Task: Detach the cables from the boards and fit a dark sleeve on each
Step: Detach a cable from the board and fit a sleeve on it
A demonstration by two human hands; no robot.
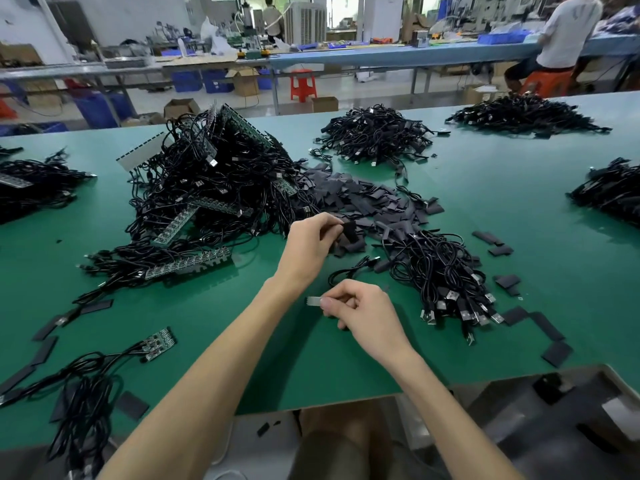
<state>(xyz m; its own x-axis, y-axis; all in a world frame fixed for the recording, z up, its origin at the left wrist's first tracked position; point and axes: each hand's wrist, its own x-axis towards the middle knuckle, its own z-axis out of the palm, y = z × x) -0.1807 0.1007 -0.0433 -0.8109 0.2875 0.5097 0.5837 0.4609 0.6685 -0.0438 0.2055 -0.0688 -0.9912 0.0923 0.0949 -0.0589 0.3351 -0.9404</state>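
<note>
At the green table (485, 188), our left hand (311, 242) pinches a dark sleeve (349, 230) from the pile while our right hand (360, 311) grips a cable plug (313, 301), apparently ready to slide it in.

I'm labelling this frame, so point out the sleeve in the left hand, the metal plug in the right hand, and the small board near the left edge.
sleeve (349, 229): head view, its exposed end.
plug (313, 301): head view, metal shell.
board (160, 344): head view, its middle.
</note>
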